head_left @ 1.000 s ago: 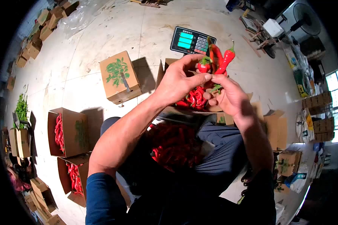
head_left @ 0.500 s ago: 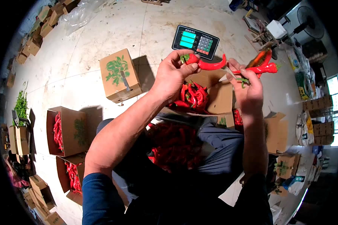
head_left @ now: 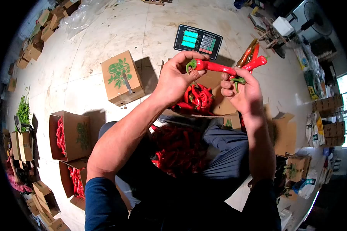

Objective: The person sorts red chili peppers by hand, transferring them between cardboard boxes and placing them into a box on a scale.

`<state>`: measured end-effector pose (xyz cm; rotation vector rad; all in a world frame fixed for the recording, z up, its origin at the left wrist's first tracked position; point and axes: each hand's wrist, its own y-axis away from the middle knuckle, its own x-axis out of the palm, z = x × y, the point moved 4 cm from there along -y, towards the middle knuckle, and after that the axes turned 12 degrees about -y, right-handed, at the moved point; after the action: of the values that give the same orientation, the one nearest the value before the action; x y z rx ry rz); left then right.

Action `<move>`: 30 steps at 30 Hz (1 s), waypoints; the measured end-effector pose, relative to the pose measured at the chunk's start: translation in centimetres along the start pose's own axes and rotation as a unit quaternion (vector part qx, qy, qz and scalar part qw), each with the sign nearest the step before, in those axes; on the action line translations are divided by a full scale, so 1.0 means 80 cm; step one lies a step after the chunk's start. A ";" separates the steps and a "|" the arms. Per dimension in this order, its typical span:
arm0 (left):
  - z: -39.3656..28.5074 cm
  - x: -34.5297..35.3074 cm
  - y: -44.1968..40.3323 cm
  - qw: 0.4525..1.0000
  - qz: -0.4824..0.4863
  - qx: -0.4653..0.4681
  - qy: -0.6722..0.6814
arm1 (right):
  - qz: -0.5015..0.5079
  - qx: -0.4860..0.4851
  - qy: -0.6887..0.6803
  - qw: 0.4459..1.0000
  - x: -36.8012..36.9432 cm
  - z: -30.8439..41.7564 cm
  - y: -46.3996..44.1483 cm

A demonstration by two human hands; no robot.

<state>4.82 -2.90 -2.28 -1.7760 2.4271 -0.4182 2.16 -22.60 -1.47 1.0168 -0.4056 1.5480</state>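
Observation:
A red pepper (head_left: 218, 67) stretches between my hands. My left hand (head_left: 178, 77) is closed on its green-stemmed end. My right hand (head_left: 243, 89) grips several other peppers, red and brownish (head_left: 250, 56), that stick out beyond the fingers, with a green stem showing at the palm; its fingertips meet the far end of the stretched pepper. Below the hands, an open carton (head_left: 221, 104) holds red peppers (head_left: 197, 98). More red peppers (head_left: 179, 150) lie in shadow between the person's legs. A scale display (head_left: 198, 41) is lit just beyond my left hand.
A closed carton (head_left: 121, 79) with a green print stands left of the hands. Two open cartons of red peppers (head_left: 76, 134) (head_left: 77, 181) are at the left. Green peppers (head_left: 23, 111) top a box farther left. A fan (head_left: 316, 18) stands at the upper right.
My hands were together, then moved apart with a red pepper in my left hand. Now my right hand has come back left, its fingers against that pepper's far end.

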 end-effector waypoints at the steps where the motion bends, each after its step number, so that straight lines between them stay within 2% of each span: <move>1: 0.000 0.000 0.000 0.999 0.001 0.029 -0.019 | 0.006 0.004 0.003 1.000 -0.002 0.001 0.000; 2: -0.001 0.001 0.000 0.998 0.002 0.058 -0.037 | 0.022 0.001 0.001 1.000 -0.003 0.002 0.001; 4: -0.005 0.006 0.005 1.000 0.011 0.017 0.010 | 0.054 -0.003 -0.001 0.999 -0.006 0.003 0.001; 7: 0.003 0.009 0.007 0.994 0.071 -0.026 0.085 | 0.037 -0.095 0.079 0.992 0.001 0.009 0.006; 11: 0.005 0.006 0.010 0.977 0.113 -0.079 0.163 | 0.090 -0.104 0.119 0.983 -0.004 0.017 0.004; 14: -0.005 0.001 0.012 0.957 0.098 -0.116 0.246 | 0.115 -0.103 0.118 0.981 -0.009 0.019 0.001; 19: -0.003 0.000 0.014 0.957 0.089 -0.131 0.245 | 0.145 -0.087 0.121 0.978 -0.015 0.019 -0.001; 30: 0.007 -0.002 0.020 0.966 0.115 -0.119 0.198 | 0.131 -0.106 0.127 0.977 -0.027 0.025 -0.007</move>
<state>3.52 -2.35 -3.32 -1.5855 3.0364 -0.5179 3.33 -25.27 -2.20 0.6065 -0.5277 1.8011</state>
